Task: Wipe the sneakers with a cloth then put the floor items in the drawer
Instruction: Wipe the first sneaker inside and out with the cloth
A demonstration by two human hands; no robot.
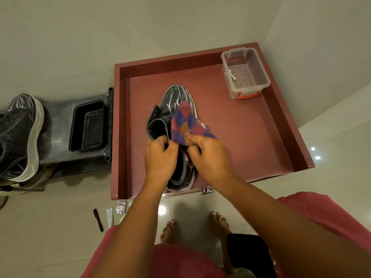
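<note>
A black sneaker (pixel 173 101) with a white sole is held above the open red drawer (pixel 251 137). My left hand (pixel 160 157) grips the sneaker's collar near the tongue. My right hand (pixel 208 155) holds a checked purple, red and orange cloth (pixel 185 122) against the sneaker's side. The second black sneaker (pixel 19 135) sits at the far left on a dark stand. On the floor below the drawer's front lie a black marker (pixel 98 220) and small white sachets (pixel 121 207).
A clear plastic box (pixel 246 72) with a red latch stands in the drawer's back right corner. A black tray (pixel 88 126) rests on the dark stand left of the drawer. My bare feet (pixel 200 227) stand on the tiled floor. Pale walls surround the drawer.
</note>
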